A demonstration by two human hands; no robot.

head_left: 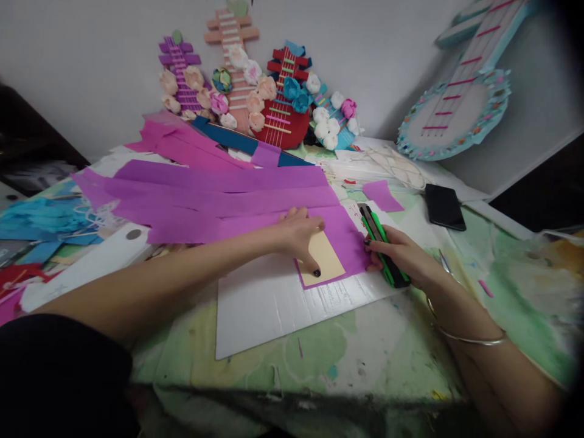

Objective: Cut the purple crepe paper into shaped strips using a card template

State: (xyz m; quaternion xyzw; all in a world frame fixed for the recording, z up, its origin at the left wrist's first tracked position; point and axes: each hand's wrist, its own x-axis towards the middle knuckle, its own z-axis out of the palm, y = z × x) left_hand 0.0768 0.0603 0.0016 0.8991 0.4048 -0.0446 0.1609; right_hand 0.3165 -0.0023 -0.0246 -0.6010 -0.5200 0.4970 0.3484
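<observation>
Pale wall (91, 48) and a green-stained work table (319, 359) are seen, with a red lute-shaped paper model (296, 128) propped at 12 o'clock and a pale blue round-bodied model (456, 115) at 1 o'clock. On the table is laid a white rectangular board (264, 322), partly covered by a flat purple paper sheet (351, 243). On that sheet is placed a small cream rectangular card (328, 261), bordered by purple along its lower and right edges.

The card is pressed by the left hand (296, 234), whose fingers are spread wide: the thumb is laid across the card, and the other fingers are reached past its far end. By the right hand (404, 252), a green and black utility cutter (383, 249) is gripped, the fingers closed around its body. Whether any blade is extended cannot be told.

From the right fingertips, the card is found at about 8 o'clock, near but apart, with a strip of purple between. Its long axis is run from 11 to 5 o'clock, roughly matched by that of the cutter. The card's right edge is faced by the right hand, while the card itself is touched only by the left.
</observation>
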